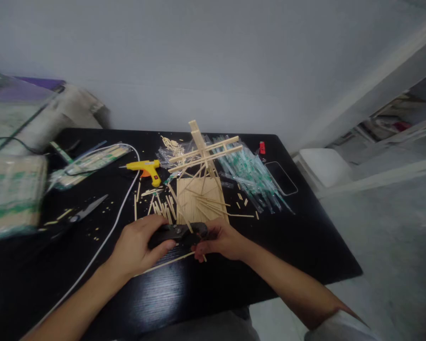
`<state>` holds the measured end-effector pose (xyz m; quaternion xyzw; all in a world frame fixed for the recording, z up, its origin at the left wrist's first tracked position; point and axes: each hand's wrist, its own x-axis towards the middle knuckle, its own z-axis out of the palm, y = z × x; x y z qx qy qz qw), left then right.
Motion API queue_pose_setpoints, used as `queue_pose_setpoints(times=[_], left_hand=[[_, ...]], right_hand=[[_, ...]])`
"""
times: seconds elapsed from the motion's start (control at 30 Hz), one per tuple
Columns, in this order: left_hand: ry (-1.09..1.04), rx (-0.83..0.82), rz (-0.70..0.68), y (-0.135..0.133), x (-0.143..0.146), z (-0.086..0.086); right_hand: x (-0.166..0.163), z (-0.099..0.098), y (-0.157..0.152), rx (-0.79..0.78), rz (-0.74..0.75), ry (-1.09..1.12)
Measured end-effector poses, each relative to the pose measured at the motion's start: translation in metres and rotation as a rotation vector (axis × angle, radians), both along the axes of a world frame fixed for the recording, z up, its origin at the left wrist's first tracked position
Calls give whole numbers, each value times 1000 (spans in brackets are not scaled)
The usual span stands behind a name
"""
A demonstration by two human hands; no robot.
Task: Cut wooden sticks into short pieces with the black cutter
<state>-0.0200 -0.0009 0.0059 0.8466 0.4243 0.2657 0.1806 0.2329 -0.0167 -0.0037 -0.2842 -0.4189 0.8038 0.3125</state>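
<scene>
My left hand (137, 246) is closed around a black cutting tool (177, 233) held low over the black table (305, 246). My right hand (220, 241) pinches a thin wooden stick (170, 262) that runs under the tool toward the left. Just beyond both hands stands a model made of wooden sticks (200, 156), with crossed arms on a slanted post above a flat stick base (199, 199). Short cut stick pieces (159, 206) lie scattered to the left of the base.
A yellow glue gun (145, 168) with a white cable (117, 222) lies behind the model. Scissors (87, 211) sit to the left, packs of sticks (12, 194) at far left, clear wrappers (255, 175) and a phone (281, 177) at right.
</scene>
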Motion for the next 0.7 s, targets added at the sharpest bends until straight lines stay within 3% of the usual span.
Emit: queue_pose_setpoints(times=[0.37, 0.7], left_hand=[[-136, -19, -143, -2, -2, -14], [-45, -62, -49, -8, 1, -8]], right_hand=[[1, -6, -4, -93, 186, 125], [3, -6, -4, -65, 155, 124]])
